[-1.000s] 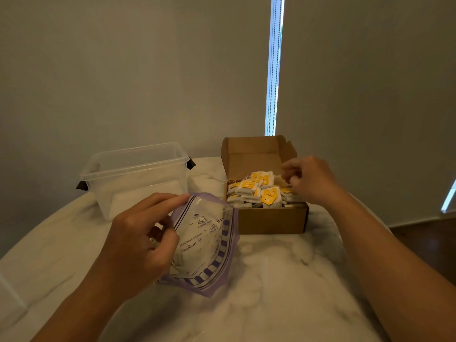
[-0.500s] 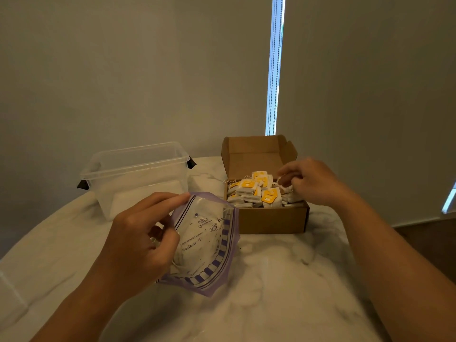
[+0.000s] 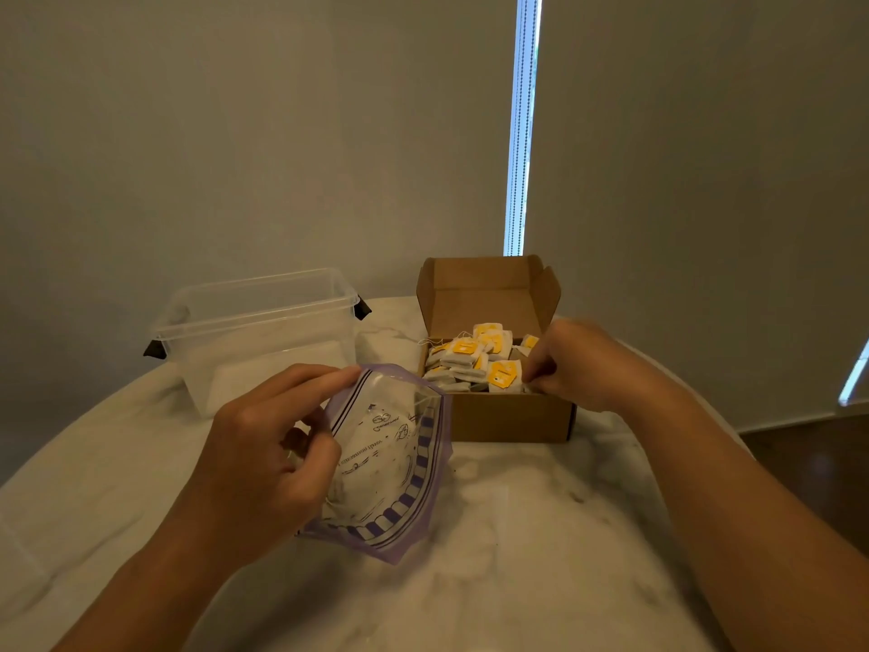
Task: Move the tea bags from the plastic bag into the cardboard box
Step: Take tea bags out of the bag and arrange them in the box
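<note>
My left hand point(image 3: 263, 463) grips the rim of a clear plastic bag point(image 3: 390, 463) with purple edging, holding its mouth open above the table; I see no tea bag inside. The open cardboard box point(image 3: 508, 421) stands behind it, piled with several white tea bags point(image 3: 470, 360) that have yellow tags. At the box's right front corner my right hand point(image 3: 583, 364) reaches in with curled fingers, pinching a tea bag against the pile.
A clear plastic tub point(image 3: 254, 331) with black clips stands at the back left of the white marble table point(image 3: 517, 557). The box lid stands upright at the rear. Grey blinds hang close behind the table.
My right hand has dropped from above the back right of the box down to its right front corner, among the tea bags. The left hand and the bag have stayed put.
</note>
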A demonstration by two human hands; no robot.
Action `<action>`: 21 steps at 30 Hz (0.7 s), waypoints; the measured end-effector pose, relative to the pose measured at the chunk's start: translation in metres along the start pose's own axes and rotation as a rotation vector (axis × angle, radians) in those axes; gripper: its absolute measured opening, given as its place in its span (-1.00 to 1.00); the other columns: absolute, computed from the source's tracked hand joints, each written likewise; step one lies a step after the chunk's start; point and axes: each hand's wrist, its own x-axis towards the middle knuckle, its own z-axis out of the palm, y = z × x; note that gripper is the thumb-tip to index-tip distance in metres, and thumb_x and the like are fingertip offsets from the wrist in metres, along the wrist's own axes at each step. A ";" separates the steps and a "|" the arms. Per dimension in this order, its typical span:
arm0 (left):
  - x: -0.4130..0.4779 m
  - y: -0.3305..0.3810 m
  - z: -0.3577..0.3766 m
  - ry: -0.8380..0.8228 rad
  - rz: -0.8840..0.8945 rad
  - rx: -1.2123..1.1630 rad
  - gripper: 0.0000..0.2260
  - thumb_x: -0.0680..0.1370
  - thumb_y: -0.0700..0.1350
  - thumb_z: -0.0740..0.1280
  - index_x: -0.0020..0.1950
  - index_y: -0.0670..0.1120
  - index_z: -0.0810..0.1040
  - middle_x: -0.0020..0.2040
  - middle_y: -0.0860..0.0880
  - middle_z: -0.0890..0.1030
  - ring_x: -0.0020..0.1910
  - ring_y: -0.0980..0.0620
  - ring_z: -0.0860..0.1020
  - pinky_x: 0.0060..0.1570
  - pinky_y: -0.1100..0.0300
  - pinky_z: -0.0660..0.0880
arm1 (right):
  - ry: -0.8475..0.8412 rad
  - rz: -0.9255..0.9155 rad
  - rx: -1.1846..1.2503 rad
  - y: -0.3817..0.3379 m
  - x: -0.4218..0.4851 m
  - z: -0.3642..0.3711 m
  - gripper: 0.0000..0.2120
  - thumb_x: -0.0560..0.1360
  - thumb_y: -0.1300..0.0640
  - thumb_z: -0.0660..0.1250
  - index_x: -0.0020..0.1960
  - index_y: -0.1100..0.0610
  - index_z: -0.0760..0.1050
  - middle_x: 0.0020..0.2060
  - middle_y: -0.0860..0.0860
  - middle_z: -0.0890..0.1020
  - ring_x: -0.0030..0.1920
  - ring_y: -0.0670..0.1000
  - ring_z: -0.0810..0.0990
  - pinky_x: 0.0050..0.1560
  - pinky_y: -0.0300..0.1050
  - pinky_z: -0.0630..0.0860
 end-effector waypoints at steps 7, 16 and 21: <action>0.000 -0.002 0.000 0.005 -0.007 0.003 -0.58 0.50 -0.02 0.17 0.27 -0.15 0.57 0.10 0.14 0.58 -0.03 0.14 0.57 -0.35 0.31 0.58 | 0.177 -0.026 0.039 0.001 0.000 -0.002 -0.80 0.52 0.18 0.40 0.13 0.05 0.65 -0.01 -0.05 0.68 -0.12 -0.12 0.57 -0.27 -0.41 0.34; -0.001 -0.003 0.001 0.003 -0.014 0.005 -0.59 0.50 0.01 0.19 0.28 -0.11 0.56 0.12 0.15 0.56 0.01 0.18 0.56 -0.27 0.40 0.57 | 0.003 -0.109 -0.023 -0.009 0.014 0.011 -0.81 0.54 0.12 0.37 0.11 -0.01 0.67 -0.06 -0.12 0.68 -0.22 -0.18 0.50 -0.20 -0.31 0.43; 0.002 -0.003 -0.004 0.004 -0.016 0.024 -0.58 0.48 -0.04 0.18 0.27 -0.15 0.57 0.09 0.07 0.59 -0.05 0.13 0.57 -0.33 0.31 0.58 | 0.185 -0.080 0.054 -0.018 -0.002 -0.005 -0.83 0.53 0.10 0.39 0.10 0.01 0.66 -0.06 -0.10 0.69 -0.19 -0.20 0.54 -0.27 -0.38 0.38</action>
